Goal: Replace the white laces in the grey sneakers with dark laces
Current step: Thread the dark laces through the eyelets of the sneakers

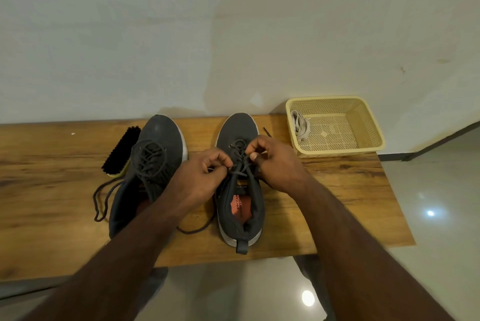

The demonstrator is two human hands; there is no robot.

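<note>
Basket (368, 123), white laces (301, 125) inside

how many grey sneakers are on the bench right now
2. The left sneaker lies beside the brush; the right sneaker sits mid-bench, its dark lace pinched by both hands. None seem hidden.

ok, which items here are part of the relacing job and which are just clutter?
Job:
- right sneaker, with the dark lace both hands pinch (left hand, right hand)
- left sneaker, dark-laced
- white laces in the basket

Lying about:
- shoe brush
</note>
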